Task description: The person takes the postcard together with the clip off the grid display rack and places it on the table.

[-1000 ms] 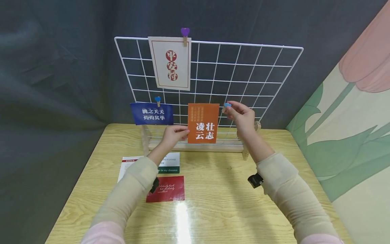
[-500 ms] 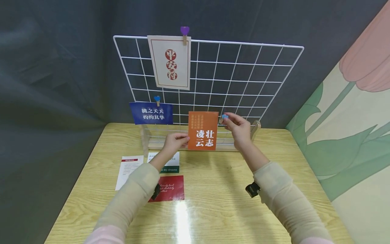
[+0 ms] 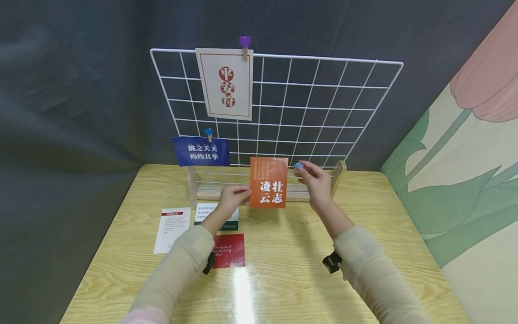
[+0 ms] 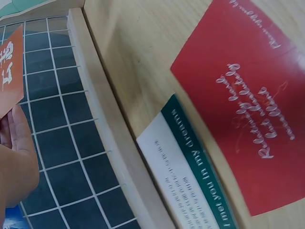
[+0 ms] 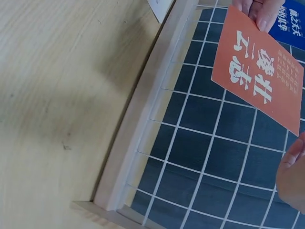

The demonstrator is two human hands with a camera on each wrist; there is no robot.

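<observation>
My left hand (image 3: pixel 234 198) pinches the left edge of an orange card (image 3: pixel 269 183) with white characters, held upright in front of the lower part of a white wire grid rack (image 3: pixel 315 108). Just right of the card, my right hand (image 3: pixel 317 182) pinches a small wooden clothespin with a blue heart (image 3: pixel 298 166). In the right wrist view the orange card (image 5: pixel 259 71) stands tilted before the grid, and the clothespin is hidden. Only part of the card (image 4: pixel 10 71) shows at the left of the left wrist view, above my left fingers.
A white card (image 3: pixel 226 85) hangs under a purple heart clothespin (image 3: pixel 245 42). Below it a blue card (image 3: pixel 201 152) hangs from a blue heart clothespin (image 3: pixel 208 132). On the table lie a white printed card (image 3: pixel 171 229), a white-and-green card (image 3: pixel 206 210) and a red card (image 3: pixel 230 249).
Both hands have moved down along the grid, carrying the orange card and the clothespin lower. The right hand has also shifted slightly left, and both keep their hold.
</observation>
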